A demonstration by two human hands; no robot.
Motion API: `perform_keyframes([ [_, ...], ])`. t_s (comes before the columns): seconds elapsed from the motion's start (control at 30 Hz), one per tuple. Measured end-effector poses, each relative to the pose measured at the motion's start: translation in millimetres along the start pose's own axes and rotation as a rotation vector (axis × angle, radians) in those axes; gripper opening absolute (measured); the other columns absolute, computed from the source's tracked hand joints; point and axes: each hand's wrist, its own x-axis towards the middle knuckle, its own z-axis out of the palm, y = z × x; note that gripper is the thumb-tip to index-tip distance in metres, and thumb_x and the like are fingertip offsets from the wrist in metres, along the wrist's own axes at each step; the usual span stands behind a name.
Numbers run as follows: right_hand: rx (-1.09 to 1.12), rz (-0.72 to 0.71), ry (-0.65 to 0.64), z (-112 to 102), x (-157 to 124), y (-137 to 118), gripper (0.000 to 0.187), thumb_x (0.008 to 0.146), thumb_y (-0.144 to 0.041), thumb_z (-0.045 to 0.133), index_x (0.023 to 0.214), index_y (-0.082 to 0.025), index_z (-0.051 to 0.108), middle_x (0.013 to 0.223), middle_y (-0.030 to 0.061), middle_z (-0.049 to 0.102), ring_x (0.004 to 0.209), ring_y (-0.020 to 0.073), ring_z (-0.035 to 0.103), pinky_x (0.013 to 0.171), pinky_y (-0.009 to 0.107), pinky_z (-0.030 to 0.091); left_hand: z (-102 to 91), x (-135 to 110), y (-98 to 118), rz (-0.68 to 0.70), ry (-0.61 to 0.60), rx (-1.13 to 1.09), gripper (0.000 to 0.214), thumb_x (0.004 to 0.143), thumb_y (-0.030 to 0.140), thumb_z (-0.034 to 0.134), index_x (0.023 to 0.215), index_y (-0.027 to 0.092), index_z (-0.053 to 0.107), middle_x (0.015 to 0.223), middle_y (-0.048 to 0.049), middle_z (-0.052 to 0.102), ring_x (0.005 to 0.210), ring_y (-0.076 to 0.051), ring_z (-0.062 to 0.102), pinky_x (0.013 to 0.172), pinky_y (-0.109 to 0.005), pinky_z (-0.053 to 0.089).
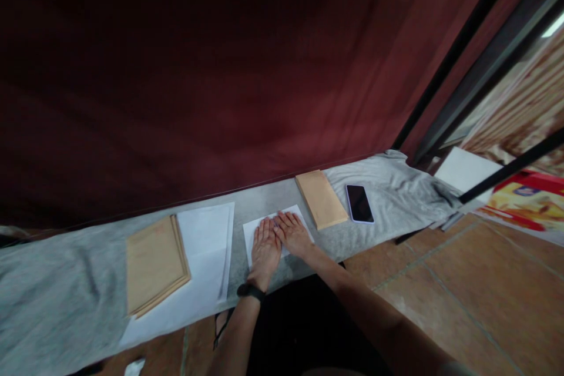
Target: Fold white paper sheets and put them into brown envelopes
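Note:
My left hand (pixel 265 248) and my right hand (pixel 293 233) lie flat side by side on a small white sheet of paper (pixel 251 234), fingers stretched out and pressed down on it. The paper rests on a long grey cloth (pixel 388 194) spread along the floor by a dark red wall. A black band (pixel 251 291) sits on my left wrist. Neither hand holds anything.
Left of the hands lie white sheets (pixel 205 247) and a stack of brown envelopes (pixel 154 261). To the right lie a single brown envelope (pixel 321 198) and a black phone (pixel 359 203). Brown floor tiles (pixel 462 294) and a colourful box (pixel 529 202) are at the right.

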Motion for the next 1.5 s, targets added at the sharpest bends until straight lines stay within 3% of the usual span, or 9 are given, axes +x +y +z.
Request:
perform_keyframes([
  [0.27, -0.038, 0.052, 0.039, 7.6, 1.0, 0.5, 0.046, 0.106, -0.037, 0.037, 0.147, -0.020, 0.049, 0.155, 0.0074, 0.043, 0.144, 0.0262, 0.039, 0.119, 0.047, 0.027, 3.3, 4.1, -1.2, -0.072, -0.001, 0.028, 0.056, 0.097, 0.022, 0.029, 0.149, 0.006, 0.039, 0.158, -0.0164, 0.038, 0.151, -0.024, 0.025, 0.124, -0.048, 0.021],
  [0.53, -0.069, 0.164, 0.092, 15.4, -0.9, 3.4, 0.054, 0.105, -0.040, 0.036, 0.150, -0.009, 0.043, 0.155, 0.0143, 0.041, 0.144, 0.0291, 0.038, 0.119, 0.047, 0.026, -1.0, 3.0, -9.0, -0.208, 0.049, 0.063, 0.058, 0.097, 0.023, 0.027, 0.150, 0.002, 0.037, 0.157, -0.0188, 0.039, 0.150, -0.025, 0.029, 0.123, -0.046, 0.021],
  [0.7, -0.088, 0.183, 0.166, 18.2, -7.3, 8.9, 0.059, 0.105, -0.040, 0.035, 0.151, -0.004, 0.039, 0.153, 0.0211, 0.041, 0.143, 0.0313, 0.039, 0.117, 0.050, 0.030, -1.1, -6.0, -12.7, -0.270, 0.121, 0.069, 0.059, 0.096, 0.026, 0.030, 0.149, 0.000, 0.038, 0.156, -0.0216, 0.039, 0.149, -0.027, 0.031, 0.122, -0.047, 0.025],
  [0.93, -0.100, 0.198, 0.236, 21.4, -20.2, 17.3, 0.060, 0.104, -0.040, 0.035, 0.152, -0.003, 0.037, 0.153, 0.0223, 0.041, 0.141, 0.0323, 0.042, 0.115, 0.050, 0.034, -0.3, -25.2, -12.9, -0.328, 0.247, 0.054, 0.061, 0.096, 0.030, 0.032, 0.148, -0.002, 0.038, 0.153, -0.0265, 0.042, 0.146, -0.033, 0.035, 0.118, -0.053, 0.032],
  [1.1, -0.099, 0.211, 0.238, 20.9, -24.7, 17.4, 0.060, 0.104, -0.038, 0.036, 0.152, -0.003, 0.037, 0.153, 0.0220, 0.041, 0.142, 0.0314, 0.040, 0.116, 0.050, 0.033, -7.6, -44.5, -11.7, -0.341, 0.237, 0.015, 0.060, 0.096, 0.031, 0.034, 0.146, -0.002, 0.041, 0.152, -0.0270, 0.044, 0.141, -0.035, 0.042, 0.114, -0.052, 0.037],
  [1.3, -0.100, 0.198, 0.200, 10.8, -28.0, 15.5, 0.056, 0.103, -0.034, 0.040, 0.149, -0.003, 0.043, 0.152, 0.0195, 0.044, 0.143, 0.0291, 0.039, 0.117, 0.046, 0.032, -20.4, -50.3, -19.6, -0.421, 0.166, -0.116, 0.063, 0.092, 0.035, 0.045, 0.144, -0.001, 0.044, 0.140, -0.0267, 0.056, 0.128, -0.033, 0.056, 0.109, -0.045, 0.043],
  [1.4, -0.079, 0.144, 0.203, 5.6, -34.9, 14.2, 0.053, 0.102, -0.031, 0.041, 0.148, -0.005, 0.044, 0.152, 0.0174, 0.046, 0.143, 0.0281, 0.040, 0.118, 0.046, 0.030, -24.8, -44.5, -28.5, -0.536, 0.132, -0.274, 0.066, 0.088, 0.037, 0.053, 0.144, 0.003, 0.044, 0.129, -0.0229, 0.064, 0.121, -0.032, 0.061, 0.106, -0.044, 0.046],
  [1.5, -0.050, 0.095, 0.204, 0.8, -47.0, 10.5, 0.052, 0.101, -0.028, 0.043, 0.148, -0.007, 0.044, 0.153, 0.0157, 0.045, 0.144, 0.0273, 0.039, 0.120, 0.047, 0.028, -27.2, -39.4, -35.5, -0.614, 0.182, -0.527, 0.065, 0.080, 0.028, 0.061, 0.140, 0.008, 0.049, 0.116, -0.0173, 0.070, 0.111, -0.029, 0.066, 0.102, -0.043, 0.049],
])
